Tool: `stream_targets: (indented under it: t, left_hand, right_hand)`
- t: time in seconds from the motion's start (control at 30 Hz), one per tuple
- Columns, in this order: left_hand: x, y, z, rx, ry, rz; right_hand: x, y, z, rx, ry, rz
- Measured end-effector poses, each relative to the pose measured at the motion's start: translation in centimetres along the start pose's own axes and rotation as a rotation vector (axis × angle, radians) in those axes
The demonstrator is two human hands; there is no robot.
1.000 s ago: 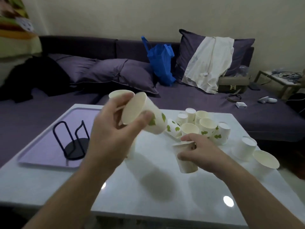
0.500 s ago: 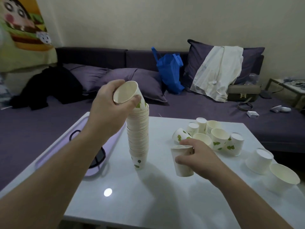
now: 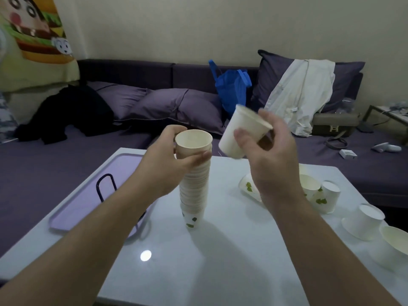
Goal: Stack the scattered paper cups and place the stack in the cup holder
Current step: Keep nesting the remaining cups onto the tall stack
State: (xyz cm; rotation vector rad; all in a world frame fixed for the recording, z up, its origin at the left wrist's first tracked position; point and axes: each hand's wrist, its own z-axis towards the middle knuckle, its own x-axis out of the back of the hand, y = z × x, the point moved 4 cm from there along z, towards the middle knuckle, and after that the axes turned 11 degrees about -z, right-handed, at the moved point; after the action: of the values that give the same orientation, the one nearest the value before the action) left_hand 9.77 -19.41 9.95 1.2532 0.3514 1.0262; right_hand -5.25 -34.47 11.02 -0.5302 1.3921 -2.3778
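- Head view: the left hand (image 3: 167, 164) pinches the top of the tall cup stack (image 3: 195, 184), which stands on the glossy white tabletop (image 3: 198, 272).
- The right hand (image 3: 268, 151), just beside it and higher, grips a single paper cup (image 3: 242, 133), tilted, mouth up and away.
- These cups look light, thin-walled and easily crushed; I would hold them near the stiffer rolled rim.
- Loose cups (image 3: 318, 193) lie beyond the right hand; the black wire cup holder (image 3: 106, 186) sits behind the left forearm, on a lilac tray (image 3: 88, 195).
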Motion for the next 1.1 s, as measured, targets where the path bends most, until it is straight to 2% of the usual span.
stream_targets:
  t: [0.1,0.17,0.23,0.4,0.5,0.6,0.67,0.77,0.87,0.93,1.0,1.1]
  left_hand:
    - [-0.3,-0.3,-0.2,-0.008,-0.01,-0.039]
    - [-0.6,-0.4,-0.3,-0.01,-0.006,-0.067]
    - [-0.9,-0.4,-0.5,-0.011,-0.015,-0.085]
    - [-0.9,-0.6,-0.5,-0.023,-0.049,-0.064]
    - [-0.7,-0.8,-0.3,-0.036,-0.046,-0.029]
    - [-0.7,-1.0,-0.4,-0.039,-0.031,-0.033]
    - [-0.8,-1.2,-0.4,-0.032,-0.028,-0.032]
    - [-1.0,-1.2,-0.9,-0.012,0.002,-0.051]
    - [-1.0,-1.5,-1.7,0.031,0.058,-0.066]
    - [-1.0,-1.7,-2.4,0.044,0.103,-0.041]
    - [-0.7,-1.4,-3.7,-0.038,0.209,0.062]
    - [-1.4,1.4,-6.9,-0.471,0.389,0.243]
  right_hand:
    - [-1.1,-2.4,0.9,0.104,0.043,0.203]
    - [-2.2,-3.3,1.2,0.154,0.01,0.248]
    - [-3.5,-3.2,1.2,0.184,-0.066,0.157]
    - [-5.9,-0.9,0.3,0.204,-0.319,-0.291]
    - [-6.5,0.0,-0.3,0.146,-0.455,-0.298]
    - [-6.8,0.6,-0.6,0.171,-0.521,-0.37]
    - [-6.6,0.9,-0.8,0.131,-0.56,-0.289]
    - [-5.5,1.8,-0.9,0.072,-0.498,-0.197]
    - [-3.0,3.8,-1.1,0.004,-0.372,-0.362]
    - [-1.0,5.6,-1.4,-0.054,-0.349,-0.49]
    - [0.9,7.3,-1.5,-0.115,-0.357,-0.573]
    - [3.5,9.4,-1.2,-0.152,-0.313,-0.794]
